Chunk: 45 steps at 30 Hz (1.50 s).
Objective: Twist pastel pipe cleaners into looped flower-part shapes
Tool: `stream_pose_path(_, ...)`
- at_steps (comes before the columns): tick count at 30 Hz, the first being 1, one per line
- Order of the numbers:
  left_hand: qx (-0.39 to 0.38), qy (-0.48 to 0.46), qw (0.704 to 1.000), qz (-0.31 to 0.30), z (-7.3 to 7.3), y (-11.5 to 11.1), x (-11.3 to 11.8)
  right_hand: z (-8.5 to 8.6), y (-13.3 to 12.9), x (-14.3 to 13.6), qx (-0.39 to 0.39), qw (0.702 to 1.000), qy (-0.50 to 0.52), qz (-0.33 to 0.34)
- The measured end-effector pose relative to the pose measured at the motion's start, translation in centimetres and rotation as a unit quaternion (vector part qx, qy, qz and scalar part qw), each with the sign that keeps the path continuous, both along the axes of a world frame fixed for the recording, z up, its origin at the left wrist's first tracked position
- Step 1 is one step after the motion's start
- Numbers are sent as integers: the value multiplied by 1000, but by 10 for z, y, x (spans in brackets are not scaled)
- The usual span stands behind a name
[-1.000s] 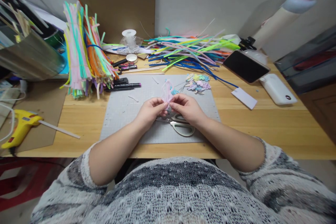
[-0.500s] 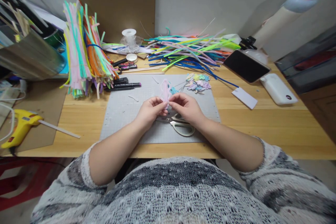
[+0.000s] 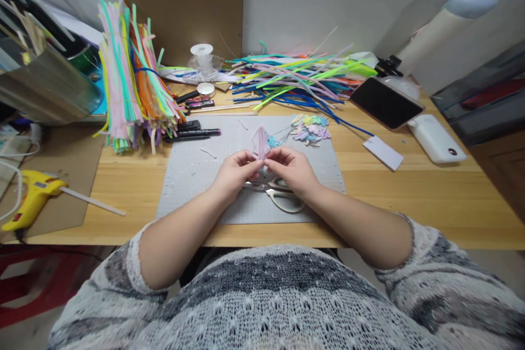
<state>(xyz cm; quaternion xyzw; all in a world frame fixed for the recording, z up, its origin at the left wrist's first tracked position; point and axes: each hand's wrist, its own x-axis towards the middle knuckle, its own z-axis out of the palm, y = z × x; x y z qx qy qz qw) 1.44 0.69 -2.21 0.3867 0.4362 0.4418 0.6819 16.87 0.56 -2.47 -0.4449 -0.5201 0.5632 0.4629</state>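
Observation:
Between my two hands stands a pale pink shape of bent pipe cleaners [image 3: 260, 139], its loops pointing away from me. My left hand [image 3: 237, 172] pinches its lower end between thumb and fingers. My right hand [image 3: 290, 168] pinches the same end from the other side, the thumbs almost touching. Just beneath lie scissors [image 3: 286, 202] with pale handles, partly hidden by my right hand. A light blue pipe cleaner piece [image 3: 272, 141] rests behind the pink one. Small pastel flower shapes on wires [image 3: 310, 129] are heaped beyond my right hand.
A grey cutting mat [image 3: 192, 191] lies under my hands, with black markers [image 3: 197, 134] at its left edge. Pipe cleaner bundles [image 3: 123, 76] stand at left; loose ones [image 3: 295, 79] pile up behind. A yellow glue gun [image 3: 33, 197], a phone [image 3: 385, 103] and a white device [image 3: 438, 139] lie farther out.
The pink loops have turned slightly in my fingers and look narrower and more pointed at the top. Both hands stay in nearly the same place, still pinching.

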Motion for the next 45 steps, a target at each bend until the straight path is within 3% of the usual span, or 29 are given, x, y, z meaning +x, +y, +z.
stream_pose_path(11,-15,-2,1000,-8,0,0,1,0,-4,-2,54,998,-25,-3)
stream_pose_path(18,3,-1,1000,-5,1,0,1,1,-4,-3,38,999,-16,-25)
stream_pose_path(34,-20,-17,999,-21,5,0,1,-3,-2,-1,62,997,-37,21)
stream_pose_path(39,-30,-22,999,-23,7,2,-1,-4,-3,0,107,992,-58,20)
stream_pose_path(45,-45,-21,999,-16,6,3,-2,-1,-5,4,204,967,-154,22)
